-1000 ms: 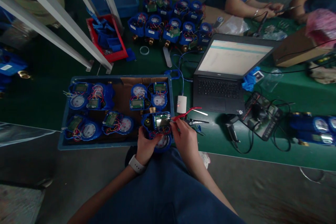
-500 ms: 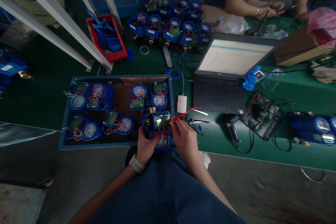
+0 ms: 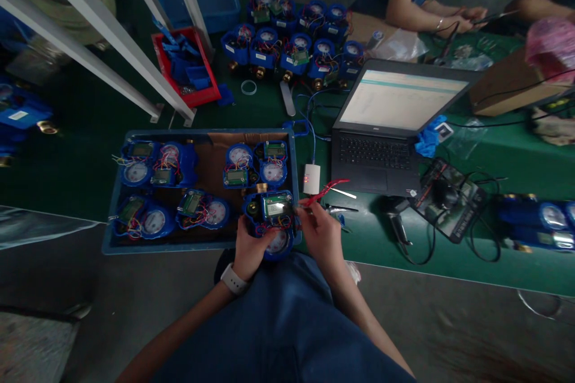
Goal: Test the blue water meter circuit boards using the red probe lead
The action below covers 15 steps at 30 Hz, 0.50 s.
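One blue water meter (image 3: pixel 272 222) sat at the near right corner of the blue tray (image 3: pixel 197 132), with its green circuit board and coloured wires exposed above the dial. The left hand (image 3: pixel 250 249) was closed around the meter's near left side, steadying it. The right hand (image 3: pixel 322 234) pinched a red tool (image 3: pixel 329 187), whose tip met the right edge of the board.

Judged from its build, the meter would be heavy and rigid in the housing but fragile at the board and thin leads. Hold should be taken on the flanks of the blue housing, never on the wiring.

Several further meters (image 3: pixel 153 221) lay in the tray toward its left and far edges. Just past the tray's right edge, on the green table (image 3: pixel 81 173), stood a white module (image 3: pixel 311 178) and an open laptop (image 3: pixel 380 152). A second cluster of meters (image 3: pixel 291 36) occupied the table's far edge.
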Available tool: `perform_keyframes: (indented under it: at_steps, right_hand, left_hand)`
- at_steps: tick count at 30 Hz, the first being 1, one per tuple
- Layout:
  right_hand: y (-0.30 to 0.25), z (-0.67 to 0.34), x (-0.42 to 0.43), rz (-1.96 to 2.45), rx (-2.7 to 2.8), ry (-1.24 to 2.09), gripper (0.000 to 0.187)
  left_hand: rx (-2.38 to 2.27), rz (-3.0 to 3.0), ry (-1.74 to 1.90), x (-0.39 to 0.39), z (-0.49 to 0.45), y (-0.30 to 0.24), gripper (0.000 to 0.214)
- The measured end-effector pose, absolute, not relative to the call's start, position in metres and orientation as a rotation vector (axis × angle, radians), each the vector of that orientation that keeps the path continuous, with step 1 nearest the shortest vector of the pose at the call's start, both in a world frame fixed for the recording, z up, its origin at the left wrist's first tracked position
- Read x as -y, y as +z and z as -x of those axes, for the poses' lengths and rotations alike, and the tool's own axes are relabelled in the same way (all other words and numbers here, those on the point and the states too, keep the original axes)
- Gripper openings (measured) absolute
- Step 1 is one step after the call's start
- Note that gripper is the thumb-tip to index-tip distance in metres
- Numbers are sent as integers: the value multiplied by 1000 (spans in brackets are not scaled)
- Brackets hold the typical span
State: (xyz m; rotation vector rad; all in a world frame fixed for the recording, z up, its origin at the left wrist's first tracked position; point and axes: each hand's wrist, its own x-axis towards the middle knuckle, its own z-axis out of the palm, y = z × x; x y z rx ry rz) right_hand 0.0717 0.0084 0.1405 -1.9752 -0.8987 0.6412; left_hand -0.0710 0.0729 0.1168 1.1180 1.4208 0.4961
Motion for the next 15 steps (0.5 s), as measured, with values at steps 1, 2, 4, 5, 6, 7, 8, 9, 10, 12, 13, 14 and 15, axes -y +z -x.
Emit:
perform_keyframes:
  at_steps: [1, 2, 4, 5, 6, 7, 8, 9, 10, 12, 13, 14, 15]
  right_hand:
    - [138, -72, -7, 1951, 860, 670, 19]
    - [137, -73, -6, 1927, 823, 697, 20]
    - [135, -74, -4, 1877, 758, 742, 21]
    - [136, -75, -4, 1855, 734, 763, 22]
    - [136, -75, -4, 1834, 716, 783, 22]
    - [137, -76, -4, 1818, 705, 803, 23]
    - [138, -77, -5, 1804, 701, 822, 23]
    - [138, -77, -5, 1795, 699, 840, 23]
    - [139, -78, -5, 1790, 700, 854, 23]
    - [139, -79, -5, 1791, 702, 871, 22]
    - [139, -80, -6, 1796, 703, 874, 22]
    - [139, -80, -6, 1801, 705, 876, 22]
    - [140, -80, -6, 1807, 708, 876, 22]
  left_hand:
    - [-1421, -1119, 498, -73, 71, 117, 55]
    - [-1424, -1121, 500, -74, 71, 118, 55]
    - [-1429, -1123, 503, -74, 70, 118, 55]
    - [-1430, -1123, 504, -75, 70, 118, 55]
    - [-1430, -1122, 504, -75, 70, 118, 55]
    - [-1429, -1120, 503, -75, 70, 118, 55]
    - [-1429, -1118, 503, -75, 70, 117, 56]
    - [-1429, -1116, 503, -75, 70, 117, 56]
    - [-1430, -1114, 504, -75, 70, 117, 57]
    - [-1430, -1111, 504, -75, 69, 118, 56]
    - [-1429, -1110, 505, -75, 69, 119, 55]
    - [-1429, -1109, 506, -75, 69, 119, 55]
    - [-1430, -1107, 507, -75, 70, 120, 54]
